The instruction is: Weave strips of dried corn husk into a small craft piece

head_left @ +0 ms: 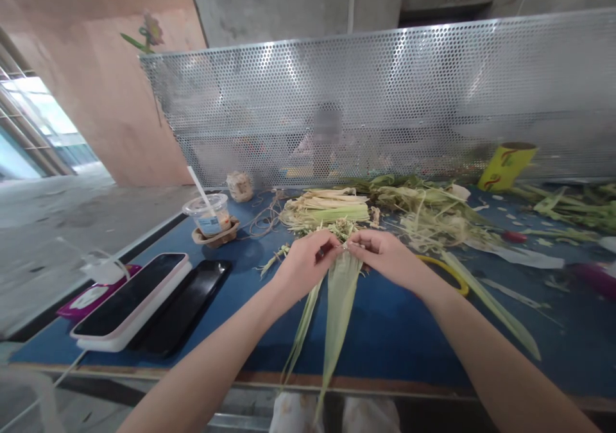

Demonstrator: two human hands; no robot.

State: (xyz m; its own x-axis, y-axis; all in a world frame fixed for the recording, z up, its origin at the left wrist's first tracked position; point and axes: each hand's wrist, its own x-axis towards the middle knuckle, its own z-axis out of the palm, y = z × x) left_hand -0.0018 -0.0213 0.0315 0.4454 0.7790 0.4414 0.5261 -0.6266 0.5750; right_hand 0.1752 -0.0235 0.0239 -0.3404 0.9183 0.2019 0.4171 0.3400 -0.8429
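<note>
Both hands meet at the middle of the blue table over a pale green corn husk (pixel 342 298). My left hand (pixel 310 253) pinches the husk's top edge, fingertips pressed together. Close beside it, my right hand (pixel 380 253) pinches the same edge from the other side. The husk hangs down toward me, its narrow tip past the table's front edge. A thinner husk strip (pixel 307 324) hangs to its left. Just beyond my fingers lie small cut husk scraps (pixel 339 228) and a stacked bundle of husks (pixel 332 206).
At left are a phone (pixel 135 295), a black tray (pixel 185 305) and a lidded cup (pixel 208 215) with a straw. Loose husks (pixel 418 208), a yellow ring (pixel 464 285) and a yellow tube (pixel 505 167) sit at right. A perforated metal panel (pixel 366 86) stands behind.
</note>
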